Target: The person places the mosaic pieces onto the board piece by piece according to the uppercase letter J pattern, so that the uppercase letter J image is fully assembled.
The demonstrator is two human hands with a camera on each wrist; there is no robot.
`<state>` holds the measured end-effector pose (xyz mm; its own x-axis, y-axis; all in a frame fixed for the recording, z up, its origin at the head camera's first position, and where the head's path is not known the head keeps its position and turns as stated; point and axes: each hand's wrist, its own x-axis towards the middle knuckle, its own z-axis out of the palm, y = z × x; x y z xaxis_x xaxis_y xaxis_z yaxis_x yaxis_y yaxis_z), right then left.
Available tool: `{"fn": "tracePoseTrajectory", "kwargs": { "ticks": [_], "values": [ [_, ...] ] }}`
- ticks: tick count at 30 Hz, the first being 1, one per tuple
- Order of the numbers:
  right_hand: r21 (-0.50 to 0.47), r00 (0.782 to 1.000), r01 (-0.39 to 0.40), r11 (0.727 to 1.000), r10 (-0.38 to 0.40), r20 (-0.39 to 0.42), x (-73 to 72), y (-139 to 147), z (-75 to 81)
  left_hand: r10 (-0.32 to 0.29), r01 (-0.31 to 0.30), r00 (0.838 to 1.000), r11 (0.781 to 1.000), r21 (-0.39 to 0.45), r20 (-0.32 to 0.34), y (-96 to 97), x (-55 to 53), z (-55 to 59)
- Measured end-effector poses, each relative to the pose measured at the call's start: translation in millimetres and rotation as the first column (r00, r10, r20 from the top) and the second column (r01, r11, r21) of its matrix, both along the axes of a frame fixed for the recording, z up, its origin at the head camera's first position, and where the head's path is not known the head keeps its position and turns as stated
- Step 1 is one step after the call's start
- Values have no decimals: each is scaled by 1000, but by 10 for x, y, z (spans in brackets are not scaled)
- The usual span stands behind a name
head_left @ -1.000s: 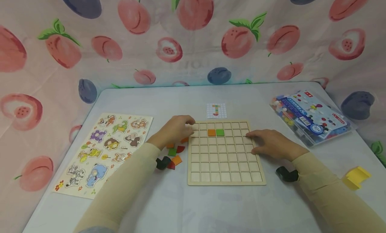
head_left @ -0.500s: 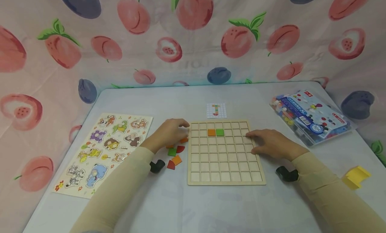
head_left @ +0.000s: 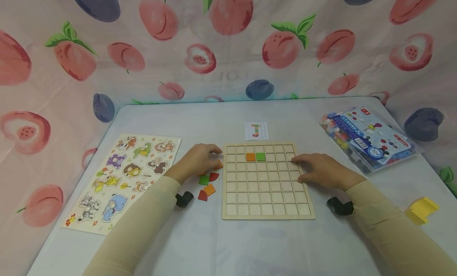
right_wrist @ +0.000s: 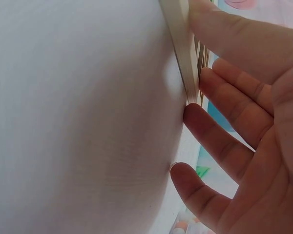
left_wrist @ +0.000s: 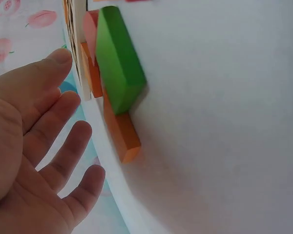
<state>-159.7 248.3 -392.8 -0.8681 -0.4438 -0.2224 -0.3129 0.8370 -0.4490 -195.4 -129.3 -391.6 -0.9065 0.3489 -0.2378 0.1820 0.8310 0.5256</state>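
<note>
Pale wooden grid board [head_left: 260,186] lies flat between the two hands; an orange tile [head_left: 251,157] and a green tile [head_left: 260,157] sit side by side in its second row from the far edge. Right hand [head_left: 319,169]: fingers spread, thumb against the board's near-hand edge, not wrapped round it. Left hand [head_left: 196,159]: fingers apart, loosely bent, nothing in its grasp, just above the loose pieces.

Among these, an orange piece [head_left: 219,164] is by its fingertips, contact unclear; a loose green square [head_left: 204,180] and a red quarter-round [head_left: 214,177] lie just on its near side. Ahead of both hands, past the board, a pattern card [head_left: 256,131]. Left of the left hand, an animal puzzle [head_left: 147,161]; beyond the right hand, a plastic case [head_left: 369,141].

Step, as judged: choosing the next piece. Next move calls for a thumb-and-finger pinch on one piece, right hand steadying the board.
</note>
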Motion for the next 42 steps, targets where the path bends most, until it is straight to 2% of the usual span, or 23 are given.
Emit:
{"fn": "tracePoseTrajectory", "kwargs": {
  "ticks": [6,14,30,37,42],
  "values": [
    [-1,1000,-5,1000,5,-6,7,-1,-11,-7,7,1000,1000,1,7,-17,6,-39],
    [-4,1000,9,1000,-9,6,3,4,-14,-5,5,1000,1000,-10,25,-28,11,-37],
    [5,1000,11,1000,-11,5,-16,3,-10,-33,33,999,999,-23,-24,-22,2,-44],
    [3,1000,10,1000,-10,-1,-14,1,-8,4,-3,1000,1000,-15,9,-49,11,-17],
    [1,1000,12,1000,-12,2,-11,0,-7,5,-4,1000,999,-35,30,-52,10,-28]
  ]
}}
